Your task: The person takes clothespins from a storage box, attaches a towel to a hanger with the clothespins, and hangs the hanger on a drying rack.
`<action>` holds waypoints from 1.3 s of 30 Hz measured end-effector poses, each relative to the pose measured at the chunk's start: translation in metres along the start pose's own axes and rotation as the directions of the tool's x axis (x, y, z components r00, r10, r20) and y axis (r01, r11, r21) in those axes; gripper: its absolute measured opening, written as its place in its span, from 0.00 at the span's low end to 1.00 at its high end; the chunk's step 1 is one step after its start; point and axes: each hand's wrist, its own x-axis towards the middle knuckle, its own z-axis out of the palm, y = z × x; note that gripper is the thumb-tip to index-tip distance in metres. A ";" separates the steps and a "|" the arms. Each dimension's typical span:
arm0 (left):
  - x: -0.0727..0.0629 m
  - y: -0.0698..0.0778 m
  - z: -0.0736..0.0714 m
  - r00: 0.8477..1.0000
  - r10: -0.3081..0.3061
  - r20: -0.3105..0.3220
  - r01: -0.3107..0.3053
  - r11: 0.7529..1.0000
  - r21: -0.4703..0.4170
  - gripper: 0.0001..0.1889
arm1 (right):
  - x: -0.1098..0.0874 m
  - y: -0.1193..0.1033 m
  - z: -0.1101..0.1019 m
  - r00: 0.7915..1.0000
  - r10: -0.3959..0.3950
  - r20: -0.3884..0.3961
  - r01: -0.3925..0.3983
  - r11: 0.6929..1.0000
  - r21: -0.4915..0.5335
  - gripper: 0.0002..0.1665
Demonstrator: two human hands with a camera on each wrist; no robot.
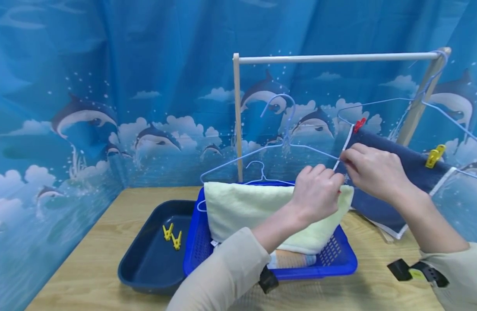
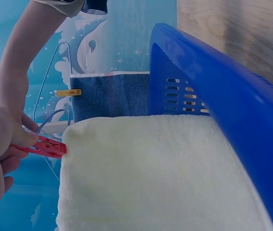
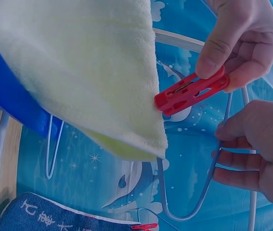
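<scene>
A pale yellow towel (image 1: 246,207) hangs over a light-blue wire hanger (image 3: 163,190), its lower part down in the blue basket. My left hand (image 1: 316,194) pinches a red clothespin (image 3: 192,94) between thumb and fingers, its tip at the towel's upper edge near the right corner. Just to the right, my right hand (image 1: 378,172) holds the hanger's wire end, which the right wrist view shows between thumb and fingers. Behind that hand, a dark blue towel (image 1: 405,162) with white edging hangs from another hanger, held by a red clothespin (image 1: 360,125) and a yellow clothespin (image 1: 435,156).
The blue basket (image 1: 316,273) stands on the wooden table (image 1: 86,259) and holds another small hanger (image 1: 263,170). To its left is a dark tray (image 1: 145,255) with two yellow clothespins (image 1: 176,240). A rack with a white top rail (image 1: 331,58) rises behind.
</scene>
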 end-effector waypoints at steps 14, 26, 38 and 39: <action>0.001 0.006 0.004 1.000 -0.017 -0.005 0.017 0.999 0.044 0.04 | -0.002 0.000 -0.001 1.000 0.008 0.012 -0.008 1.000 0.011 0.10; 0.004 0.004 0.006 0.999 -0.039 -0.036 0.041 0.997 0.059 0.10 | -0.001 0.002 -0.001 1.000 -0.025 -0.013 0.026 0.999 0.028 0.10; 0.005 0.004 0.010 1.000 -0.030 0.009 0.029 0.996 0.089 0.09 | 0.000 0.001 0.000 0.999 -0.053 -0.002 0.053 0.998 0.024 0.09; 0.006 0.004 0.010 1.000 -0.027 0.004 0.027 0.995 0.095 0.09 | 0.000 0.002 0.000 0.998 -0.058 -0.002 0.058 0.998 0.023 0.09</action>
